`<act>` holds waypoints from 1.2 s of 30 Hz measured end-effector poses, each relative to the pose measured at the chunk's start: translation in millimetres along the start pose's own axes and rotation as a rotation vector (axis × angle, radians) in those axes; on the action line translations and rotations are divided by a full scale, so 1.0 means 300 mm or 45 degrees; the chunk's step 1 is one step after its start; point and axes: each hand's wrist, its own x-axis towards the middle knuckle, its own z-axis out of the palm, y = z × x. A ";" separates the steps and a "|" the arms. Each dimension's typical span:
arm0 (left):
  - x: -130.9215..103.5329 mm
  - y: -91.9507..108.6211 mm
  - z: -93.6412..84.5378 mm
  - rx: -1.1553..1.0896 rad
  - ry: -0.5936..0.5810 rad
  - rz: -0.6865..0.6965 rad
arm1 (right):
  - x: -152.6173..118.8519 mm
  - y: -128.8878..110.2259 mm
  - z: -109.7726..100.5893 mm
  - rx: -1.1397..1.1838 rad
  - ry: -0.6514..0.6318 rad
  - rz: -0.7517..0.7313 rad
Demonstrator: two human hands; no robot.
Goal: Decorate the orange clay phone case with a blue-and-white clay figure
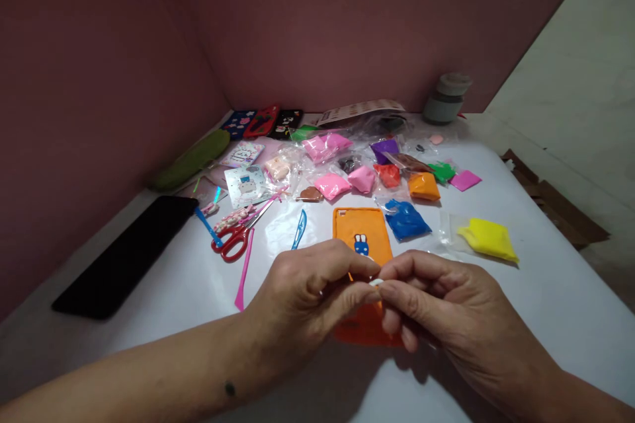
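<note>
Between the fingertips of both my hands is a small piece of white modelling clay [377, 282]. My left hand [312, 291] pinches it from the left with thumb and forefinger. From the right, the thumb and fingers of my right hand [436, 304] close on the same piece. Below them on the table lies an orange clay-covered phone case [364, 221], its lower part partly hidden by my hands. A blue rabbit figure with white ears [362, 244] decorates the case. Just beyond my left hand rests a blue modelling tool [299, 228].
Bags of coloured clay, among them blue [407, 219] and yellow [491, 240], spread across the table [536, 310]. Red-handled scissors [235, 241] and a pink tool [244, 271] lie left, near a black slab [126, 258]. A jar [446, 100] stands at the back right.
</note>
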 end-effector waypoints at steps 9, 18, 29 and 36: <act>-0.003 0.004 0.007 0.202 0.023 0.142 | -0.005 -0.004 0.000 0.030 -0.034 0.043; -0.009 0.006 0.012 0.137 0.059 0.019 | 0.004 0.008 -0.009 0.118 -0.146 0.070; -0.004 0.007 0.007 0.003 -0.015 -0.143 | 0.003 -0.003 0.002 0.024 -0.079 0.049; -0.002 -0.002 0.012 -0.066 -0.021 -0.188 | 0.006 0.006 0.000 -0.030 -0.089 0.056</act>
